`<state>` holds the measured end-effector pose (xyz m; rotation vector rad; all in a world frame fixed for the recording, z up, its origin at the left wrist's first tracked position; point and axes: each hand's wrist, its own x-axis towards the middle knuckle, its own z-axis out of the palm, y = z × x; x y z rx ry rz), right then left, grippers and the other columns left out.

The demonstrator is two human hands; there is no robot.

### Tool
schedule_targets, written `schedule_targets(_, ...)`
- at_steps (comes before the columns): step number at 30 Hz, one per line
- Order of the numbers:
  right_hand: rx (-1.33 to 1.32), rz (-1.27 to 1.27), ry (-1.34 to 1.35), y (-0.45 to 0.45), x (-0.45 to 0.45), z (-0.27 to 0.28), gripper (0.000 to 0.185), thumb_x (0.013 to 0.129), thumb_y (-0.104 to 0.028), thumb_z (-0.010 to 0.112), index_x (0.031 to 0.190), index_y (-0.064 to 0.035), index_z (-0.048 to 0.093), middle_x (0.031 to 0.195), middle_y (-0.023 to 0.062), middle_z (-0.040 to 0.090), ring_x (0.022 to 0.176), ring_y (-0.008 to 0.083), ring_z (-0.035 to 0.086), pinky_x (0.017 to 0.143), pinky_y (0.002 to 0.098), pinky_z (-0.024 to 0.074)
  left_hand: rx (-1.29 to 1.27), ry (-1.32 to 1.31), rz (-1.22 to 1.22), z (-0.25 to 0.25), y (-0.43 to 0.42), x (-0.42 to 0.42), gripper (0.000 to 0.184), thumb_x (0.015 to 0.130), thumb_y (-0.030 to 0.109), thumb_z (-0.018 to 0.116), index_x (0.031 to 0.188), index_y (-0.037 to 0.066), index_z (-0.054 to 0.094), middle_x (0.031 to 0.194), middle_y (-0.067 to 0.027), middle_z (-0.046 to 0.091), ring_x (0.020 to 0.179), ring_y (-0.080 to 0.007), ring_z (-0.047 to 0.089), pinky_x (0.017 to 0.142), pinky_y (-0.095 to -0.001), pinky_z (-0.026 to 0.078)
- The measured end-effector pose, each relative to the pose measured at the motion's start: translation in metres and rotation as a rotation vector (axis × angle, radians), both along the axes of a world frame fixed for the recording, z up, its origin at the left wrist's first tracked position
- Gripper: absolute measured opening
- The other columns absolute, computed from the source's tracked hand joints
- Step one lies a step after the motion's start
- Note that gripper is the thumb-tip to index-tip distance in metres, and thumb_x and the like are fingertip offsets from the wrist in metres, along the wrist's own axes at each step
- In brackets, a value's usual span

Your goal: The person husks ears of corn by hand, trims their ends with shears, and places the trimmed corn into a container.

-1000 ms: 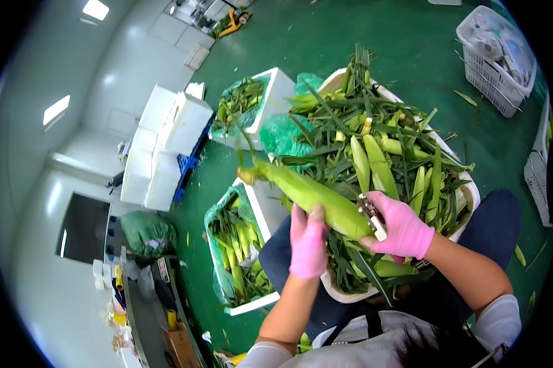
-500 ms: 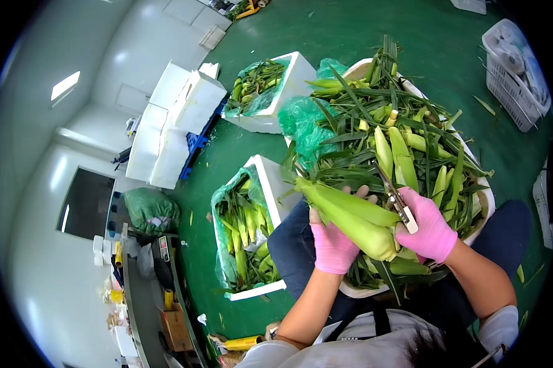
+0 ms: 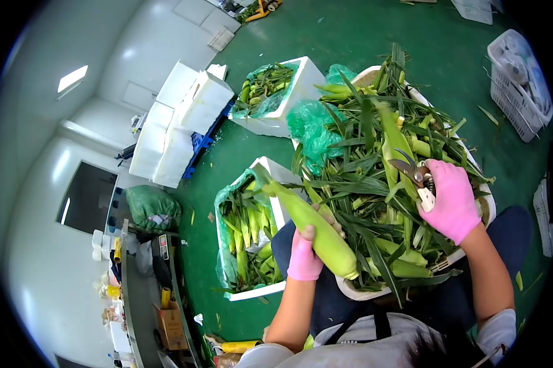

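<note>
Tub (image 3: pixel 491 210): heaped with leaves; I log foam boxes (image 3: pixel 276 126) at its 8 and 10 o'clock.
Ear (image 3: pixel 316 228): over tub's 8 o'clock edge, butt toward 5.
Left hand (image 3: pixel 305 256): clamped on ear.
Right hand (image 3: pixel 453 203): tub's 4 o'clock, clamped on shears.
Shears (image 3: pixel 419 176): I note blades apart.

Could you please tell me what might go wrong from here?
The right hand holds pruning shears with parted blades, which might nick the left hand if the two come together. The ear of corn could slip, being held by the left hand alone. Leaves overhanging the tub may drop.
</note>
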<state>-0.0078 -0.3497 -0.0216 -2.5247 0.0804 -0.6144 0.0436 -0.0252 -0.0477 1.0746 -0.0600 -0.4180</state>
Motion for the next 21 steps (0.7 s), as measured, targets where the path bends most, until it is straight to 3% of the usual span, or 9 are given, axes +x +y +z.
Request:
schedule_targets(1,0.052,0.082,0.032,0.001,0.000,0.008,0.046,0.068,-0.013,0.077,0.110,-0.0046,0.059,0.093,0.0167,0.066,0.090,0.0394,0.065,0.085,0.0471,0.0527,0.132,-0.045,0.059,0.017,-0.008,-0.006,0.078,0.086,0.033,0.083,0.146,0.006,0.041,0.114,-0.0128,0.062,0.099,-0.0240,0.066,0.091,-0.0416,0.056)
schedule_targets(5,0.376,0.450,0.258,0.018,-0.012,0.003,0.067,0.071,-0.033,0.083,0.123,0.0003,0.057,0.111,0.0222,0.065,0.105,0.0410,0.064,0.096,0.0452,0.0516,0.580,-0.241,0.115,0.033,-0.024,-0.022,0.070,0.086,0.016,0.082,0.144,0.003,0.045,0.115,-0.0116,0.065,0.100,-0.0208,0.066,0.088,-0.0338,0.054)
schedule_targets(8,0.489,0.580,0.524,0.036,-0.015,-0.006,0.087,0.075,-0.048,0.083,0.137,0.0036,0.051,0.126,0.0284,0.060,0.118,0.0446,0.060,0.104,0.0463,0.0485,0.946,-0.426,0.109,0.028,-0.033,-0.026,0.072,0.086,0.022,0.083,0.144,0.003,0.045,0.116,-0.0093,0.064,0.104,-0.0187,0.064,0.095,-0.0334,0.052)
schedule_targets(12,0.488,0.564,0.470,0.040,-0.015,-0.026,0.098,0.074,-0.054,0.083,0.142,0.0061,0.045,0.137,0.0292,0.053,0.127,0.0434,0.055,0.109,0.0449,0.0450,1.465,-0.821,0.023,0.043,-0.051,-0.032,0.069,0.079,0.021,0.086,0.138,0.004,0.054,0.119,-0.0157,0.067,0.108,-0.0285,0.067,0.095,-0.0371,0.054)
schedule_targets(13,0.448,0.558,0.398,0.039,-0.015,-0.029,0.095,0.074,-0.051,0.083,0.140,0.0063,0.047,0.136,0.0294,0.056,0.125,0.0431,0.056,0.108,0.0442,0.0464,1.498,-0.808,-0.015,0.048,-0.058,-0.032,0.068,0.075,0.020,0.087,0.136,0.008,0.058,0.112,-0.0163,0.066,0.104,-0.0356,0.066,0.090,-0.0416,0.054)
schedule_targets(16,0.372,0.576,0.392,0.032,-0.012,-0.030,0.090,0.074,-0.047,0.082,0.138,0.0072,0.049,0.132,0.0301,0.058,0.125,0.0422,0.057,0.106,0.0436,0.0480,1.599,-0.900,-0.093,0.050,-0.060,-0.030,0.070,0.073,0.019,0.086,0.136,0.012,0.059,0.104,-0.0140,0.064,0.098,-0.0362,0.064,0.085,-0.0436,0.053)
schedule_targets(17,0.326,0.550,0.257,0.032,-0.013,-0.036,0.080,0.074,-0.044,0.080,0.132,0.0058,0.057,0.122,0.0291,0.064,0.113,0.0409,0.064,0.098,0.0439,0.0529,1.594,-0.985,-0.081,0.048,-0.058,-0.027,0.070,0.070,0.017,0.086,0.135,0.014,0.060,0.101,-0.0131,0.064,0.095,-0.0355,0.063,0.083,-0.0441,0.053)
schedule_targets(20,0.256,0.533,0.470,0.031,-0.009,-0.026,0.071,0.074,-0.046,0.078,0.124,0.0029,0.063,0.111,0.0275,0.069,0.098,0.0417,0.069,0.090,0.0458,0.0559,1.639,-1.042,-0.113,0.057,-0.056,-0.017,0.069,0.067,0.015,0.086,0.133,0.015,0.063,0.101,-0.0127,0.064,0.095,-0.0351,0.063,0.082,-0.0433,0.053)
schedule_targets(21,0.287,0.513,0.409,0.034,-0.011,-0.025,0.054,0.077,-0.037,0.080,0.114,0.0005,0.068,0.097,0.0211,0.072,0.082,0.0323,0.072,0.080,0.0414,0.0574,1.630,-1.040,-0.124,0.059,-0.055,-0.014,0.070,0.065,0.013,0.086,0.131,0.016,0.064,0.101,-0.0127,0.063,0.094,-0.0351,0.062,0.082,-0.0436,0.052)
